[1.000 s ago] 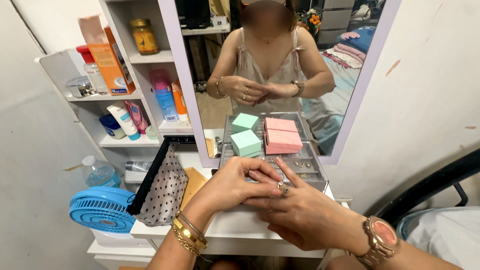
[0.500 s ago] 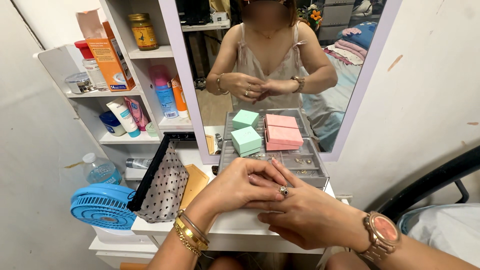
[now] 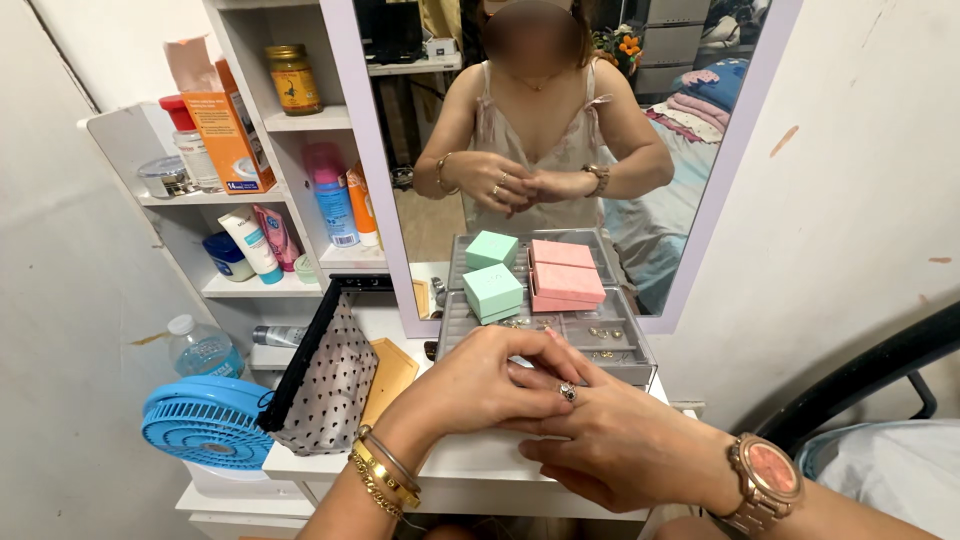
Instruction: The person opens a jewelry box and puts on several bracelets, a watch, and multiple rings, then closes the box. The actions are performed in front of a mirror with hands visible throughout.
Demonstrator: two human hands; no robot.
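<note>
Both hands together: left hand (image 3: 480, 385) fingertips pinch ring (image 3: 567, 392) on flat, loosely spread right hand (image 3: 620, 450).

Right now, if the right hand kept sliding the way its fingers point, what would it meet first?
The right hand points left under the left hand; past that, probably the polka-dot pouch, though depth is unclear.

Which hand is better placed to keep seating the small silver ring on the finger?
Probably the left hand: its fingertips pinch the small silver ring over a finger of the right hand. That hand lies flat beneath, palm down, wearing the rose-gold wristwatch, and cannot reach its own ring.
</note>
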